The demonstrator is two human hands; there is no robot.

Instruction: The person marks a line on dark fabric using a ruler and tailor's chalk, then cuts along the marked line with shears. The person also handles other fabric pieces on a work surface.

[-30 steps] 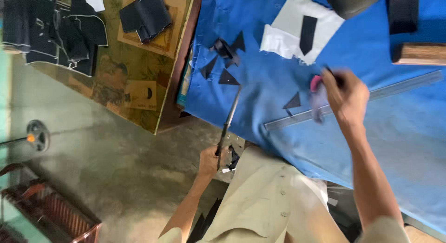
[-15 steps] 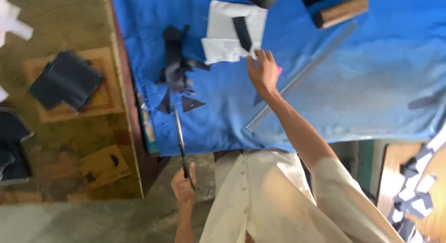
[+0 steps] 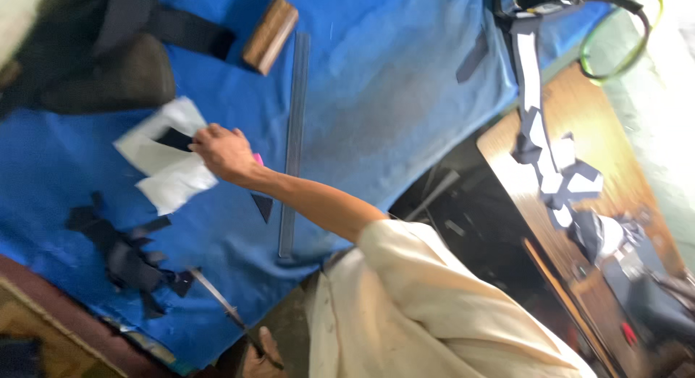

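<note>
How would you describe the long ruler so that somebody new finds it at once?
Start at the blue cloth covering the table. Right of the right hand lies the ruler, beginning near the wooden block. It is the only long, straight, see-through strip; the scraps nearby are dark, short and irregular.

You have no package, label, sign or screen anywhere in view here. Nothing lying on the blue-covered table [image 3: 405,110] is boxed, wrapped or tagged, and nothing on the wooden surface beyond its right edge shows itself as a package or a display, though that corner is too blurred for you to tell its small items apart.
</note>
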